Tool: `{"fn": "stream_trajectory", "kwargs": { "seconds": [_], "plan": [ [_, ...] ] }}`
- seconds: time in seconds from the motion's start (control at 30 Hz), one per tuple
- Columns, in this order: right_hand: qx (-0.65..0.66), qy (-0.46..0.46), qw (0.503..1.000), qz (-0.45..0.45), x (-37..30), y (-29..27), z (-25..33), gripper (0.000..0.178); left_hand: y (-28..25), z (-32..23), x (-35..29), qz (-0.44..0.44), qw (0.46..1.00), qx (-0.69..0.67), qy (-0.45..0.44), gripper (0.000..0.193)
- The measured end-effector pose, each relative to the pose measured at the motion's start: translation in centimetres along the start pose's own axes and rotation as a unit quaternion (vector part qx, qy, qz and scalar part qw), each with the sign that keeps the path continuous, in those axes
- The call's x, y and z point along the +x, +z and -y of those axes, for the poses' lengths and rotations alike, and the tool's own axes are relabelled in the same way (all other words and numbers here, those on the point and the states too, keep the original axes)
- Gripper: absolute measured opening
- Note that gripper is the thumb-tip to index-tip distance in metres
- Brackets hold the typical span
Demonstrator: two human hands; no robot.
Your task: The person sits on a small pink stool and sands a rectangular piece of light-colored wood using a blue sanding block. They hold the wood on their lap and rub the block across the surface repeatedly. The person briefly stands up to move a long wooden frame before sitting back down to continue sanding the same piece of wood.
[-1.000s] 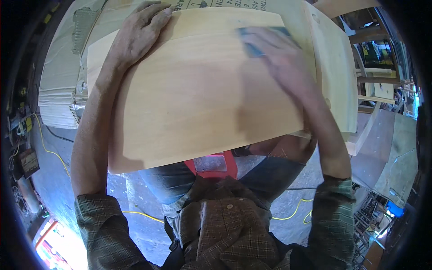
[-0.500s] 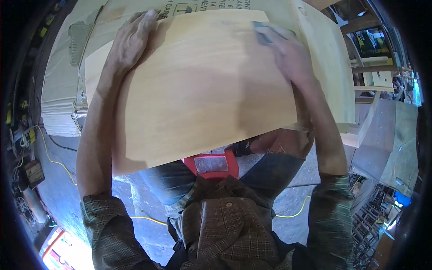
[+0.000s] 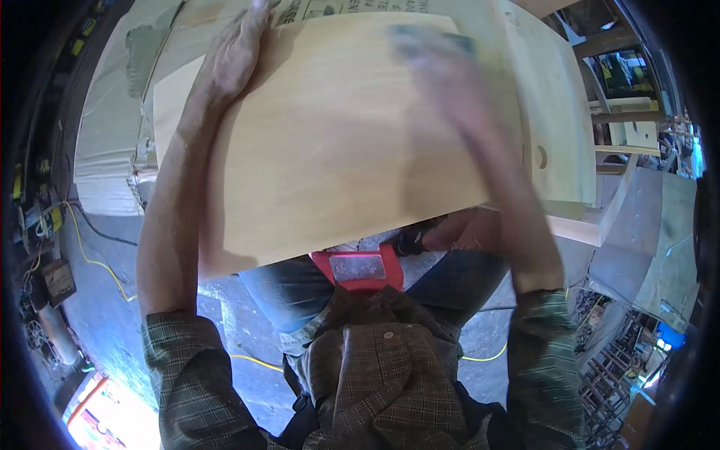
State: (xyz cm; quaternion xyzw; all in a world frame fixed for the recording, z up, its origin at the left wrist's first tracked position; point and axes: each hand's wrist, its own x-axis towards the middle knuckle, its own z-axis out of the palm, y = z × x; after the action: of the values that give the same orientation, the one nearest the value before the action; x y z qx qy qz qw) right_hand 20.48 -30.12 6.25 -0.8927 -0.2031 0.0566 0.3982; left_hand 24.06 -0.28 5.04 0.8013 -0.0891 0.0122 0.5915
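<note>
A large, pale wooden panel (image 3: pixel 330 142) lies before me, its near edge hanging over my knees. My left hand (image 3: pixel 236 56) rests along the panel's upper left edge, fingers stretched out toward the far side. Near the far right corner, my right hand (image 3: pixel 446 75) is blurred by motion, with its fingers over a dark green sanding pad (image 3: pixel 461 46) on the panel's face. The pad's underside is hidden and its outline is smeared.
Beneath the panel are cardboard (image 3: pixel 112 127) at left and another pale board (image 3: pixel 555 112) at right. A red stool (image 3: pixel 360 281) shows between my knees. Yellow cord (image 3: pixel 97 264) runs over the floor. Wooden frames (image 3: pixel 622 116) and a grey sheet (image 3: pixel 637 232) stand at right.
My right hand has swept left across the panel with the sanding pad. My left hand stays on the panel's left edge. The whole scene has shifted slightly right in view.
</note>
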Motion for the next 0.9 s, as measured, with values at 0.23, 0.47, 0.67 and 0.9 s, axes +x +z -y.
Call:
{"fn": "stream_trajectory", "kwargs": {
  "seconds": [0.23, 0.47, 0.67, 0.9],
  "plan": [
    [-0.307, -0.223, 0.925, -0.031, -0.4, 4.8, 4.4, 0.036, -0.6, 1.3, -0.4, -0.027, 0.994, -0.108, -0.008, 0.075],
    [-0.25, -0.22, 0.937, -0.102, -2.0, 6.2, 5.1, 0.033, 0.1, 0.8, 0.3, 0.007, 1.0, -0.028, 0.003, 0.075],
    [-0.156, -0.167, 0.97, -0.081, -2.0, 2.9, 2.2, 0.034, -1.0, 1.0, -0.8, 0.019, 0.989, -0.14, -0.046, 0.079],
    [-0.291, -0.234, 0.928, -0.007, -2.3, 8.1, 8.0, 0.037, -0.2, 0.9, -0.3, 0.029, 0.988, -0.146, -0.037, 0.089]
  ]
}}
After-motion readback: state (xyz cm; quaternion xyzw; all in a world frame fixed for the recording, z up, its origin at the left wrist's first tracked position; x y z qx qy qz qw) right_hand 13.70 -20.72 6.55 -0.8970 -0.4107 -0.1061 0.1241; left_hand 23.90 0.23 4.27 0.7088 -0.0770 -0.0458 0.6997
